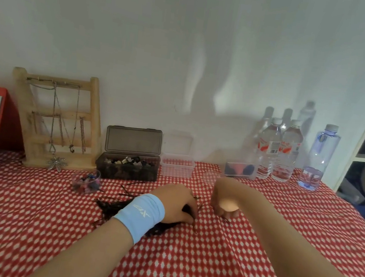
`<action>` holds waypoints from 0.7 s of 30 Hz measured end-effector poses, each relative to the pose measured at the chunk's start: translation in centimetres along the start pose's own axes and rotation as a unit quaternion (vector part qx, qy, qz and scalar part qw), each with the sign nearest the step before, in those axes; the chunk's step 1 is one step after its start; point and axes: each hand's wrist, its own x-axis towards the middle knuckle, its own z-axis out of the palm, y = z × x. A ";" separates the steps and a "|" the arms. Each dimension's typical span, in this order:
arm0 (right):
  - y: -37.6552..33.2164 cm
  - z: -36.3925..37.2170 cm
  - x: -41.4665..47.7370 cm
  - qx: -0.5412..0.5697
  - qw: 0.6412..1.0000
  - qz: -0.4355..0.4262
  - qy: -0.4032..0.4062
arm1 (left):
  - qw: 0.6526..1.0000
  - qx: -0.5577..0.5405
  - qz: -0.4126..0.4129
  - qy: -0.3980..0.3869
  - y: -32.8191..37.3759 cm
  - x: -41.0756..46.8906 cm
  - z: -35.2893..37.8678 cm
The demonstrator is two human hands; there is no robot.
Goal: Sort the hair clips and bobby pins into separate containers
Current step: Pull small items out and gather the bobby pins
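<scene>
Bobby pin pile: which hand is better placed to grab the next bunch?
Probably left: the left hand rests on the bobby pin pile, fingers curled into it; the right hand is beside it, off the pile.

Tablecloth under the grip: matt, creased cloth. Bobby pins at the left hand: thin dark metal. Beyond the grip: smoky plastic box, clear plastic tub, matt wooden rack.

dark bobby pins lie in a loose heap; hair clips fill the open grey box, clear tub beside.
</scene>
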 end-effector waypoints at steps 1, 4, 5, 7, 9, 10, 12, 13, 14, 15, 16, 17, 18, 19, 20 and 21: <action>-0.3 -0.1 0.1 0.006 0.999 -0.037 0.034 | 1.000 0.016 -0.006 0.011 -0.6 -0.1 -0.2; -1.5 -0.2 0.7 0.053 0.979 -0.146 0.135 | 0.997 0.047 -0.049 0.028 -2.6 -0.7 -0.8; -2.0 -0.3 0.8 0.079 0.971 -0.171 0.144 | 0.996 0.047 -0.064 0.028 -3.2 -1.0 -0.9; -2.6 -0.4 1.0 0.108 0.963 -0.203 0.142 | 0.995 0.027 -0.083 0.040 -4.2 -1.6 -1.0; -3.0 -0.5 0.9 0.103 0.962 -0.220 0.124 | 0.993 -0.010 -0.099 0.061 -4.6 -2.7 -1.0; -3.2 -0.6 0.7 0.081 0.964 -0.228 0.110 | 0.992 -0.025 -0.105 0.065 -4.7 -3.4 -0.9; -3.5 -0.5 0.7 -0.009 0.971 -0.230 0.068 | 0.992 -0.039 -0.112 0.037 -4.4 -4.8 -0.9; -3.6 -0.3 0.8 -0.064 0.973 -0.216 0.048 | 0.993 -0.036 -0.114 0.014 -4.2 -5.4 -0.8; -3.6 0.0 1.0 -0.105 0.974 -0.196 0.034 | 0.993 -0.027 -0.114 -0.008 -4.0 -5.8 -0.6; -3.5 0.5 1.4 -0.131 0.975 -0.178 0.020 | 0.993 -0.016 -0.116 -0.027 -4.0 -6.2 -0.3; -3.5 0.9 1.7 -0.144 0.976 -0.166 0.003 | 0.992 -0.012 -0.121 -0.039 -4.1 -6.4 0.2; -3.5 1.4 2.0 -0.143 0.976 -0.164 -0.009 | 0.991 -0.019 -0.126 -0.043 -4.4 -6.5 0.6; -3.5 1.8 2.1 -0.125 0.977 -0.171 -0.014 | 0.990 -0.035 -0.130 -0.037 -4.7 -6.5 1.0; -3.7 2.0 2.2 -0.098 0.977 -0.188 -0.009 | 0.989 -0.051 -0.134 -0.024 -5.1 -6.5 1.3; -3.9 2.0 2.1 -0.077 0.975 -0.207 0.004 | 0.988 -0.064 -0.141 -0.011 -5.6 -6.4 1.4; -4.1 2.0 1.9 -0.064 0.971 -0.229 0.021 | 0.986 -0.073 -0.151 -0.004 -6.0 -6.2 1.4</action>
